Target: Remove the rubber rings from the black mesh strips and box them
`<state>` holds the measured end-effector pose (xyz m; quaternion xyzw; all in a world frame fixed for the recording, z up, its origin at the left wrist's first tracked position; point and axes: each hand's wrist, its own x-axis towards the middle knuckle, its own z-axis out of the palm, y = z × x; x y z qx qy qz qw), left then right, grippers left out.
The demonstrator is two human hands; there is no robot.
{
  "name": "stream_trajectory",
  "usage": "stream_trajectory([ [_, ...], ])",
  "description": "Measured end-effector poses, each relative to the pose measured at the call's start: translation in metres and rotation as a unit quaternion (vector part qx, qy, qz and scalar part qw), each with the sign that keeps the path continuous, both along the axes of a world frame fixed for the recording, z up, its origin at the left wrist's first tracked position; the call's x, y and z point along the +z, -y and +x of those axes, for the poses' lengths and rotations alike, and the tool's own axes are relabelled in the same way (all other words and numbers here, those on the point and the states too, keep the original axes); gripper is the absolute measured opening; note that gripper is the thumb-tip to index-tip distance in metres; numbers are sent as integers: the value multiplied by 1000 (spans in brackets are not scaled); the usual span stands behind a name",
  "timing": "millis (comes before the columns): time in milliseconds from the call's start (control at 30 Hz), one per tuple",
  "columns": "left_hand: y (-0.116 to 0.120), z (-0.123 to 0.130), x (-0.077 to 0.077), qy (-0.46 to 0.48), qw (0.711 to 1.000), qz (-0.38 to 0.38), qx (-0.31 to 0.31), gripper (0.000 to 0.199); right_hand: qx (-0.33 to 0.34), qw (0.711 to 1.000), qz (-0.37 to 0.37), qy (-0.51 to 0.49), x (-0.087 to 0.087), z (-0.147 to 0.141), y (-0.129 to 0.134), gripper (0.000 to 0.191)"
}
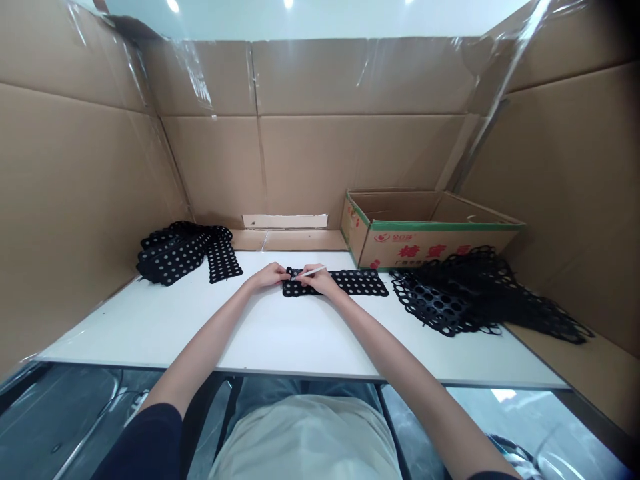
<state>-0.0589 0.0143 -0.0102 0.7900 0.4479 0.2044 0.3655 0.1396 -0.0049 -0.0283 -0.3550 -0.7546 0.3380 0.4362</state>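
A black strip of fabric with rows of round holes [357,283] lies flat across the middle of the white table. My left hand [270,275] is at the strip's left end, its fingers closed together on the edge. My right hand [320,280] rests over the strip and pinches a thin white pen-like tool [311,271]. The tool slants, its lower tip pointing toward the left end of the strip, close to my left fingertips. Whether the tip touches the fabric cannot be made out.
At the left sits a heap of black dotted fabric [173,257]. A tangled pile of black holed fabric [450,300] lies at the right, before an open cardboard box [440,243] with green-taped rim. Tall cardboard walls [360,150] enclose the white table [300,340].
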Motion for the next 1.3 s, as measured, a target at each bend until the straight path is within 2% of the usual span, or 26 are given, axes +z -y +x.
stream_trajectory([
  [133,-1,-1,0,15,1000,-5,-17,41,-23,1000,5,-3,-1,-6,1,28],
  [367,2,-3,2,1,1000,-3,-31,42,-101,995,-3,-19,-16,-15,-6,32],
  [500,2,-3,4,-4,1000,2,-21,43,-57,987,-107,-107,-15,-11,-10,23],
  [600,1,-3,3,2,1000,-9,-19,42,-40,969,-158,-187,-11,-5,-12,26],
  [700,1,-3,2,4,1000,-10,-12,40,-36,966,-157,-203,-9,1,-12,26],
  [867,-1,-3,0,47,998,-38,-6,38,19,977,-142,-155,-10,9,-11,22],
  [1100,-6,-6,-1,94,994,-50,-13,42,-37,978,-140,-151,-7,10,-9,18],
  [1300,-3,-2,-4,107,993,-52,4,41,-37,980,-133,-141,-9,9,-9,17],
])
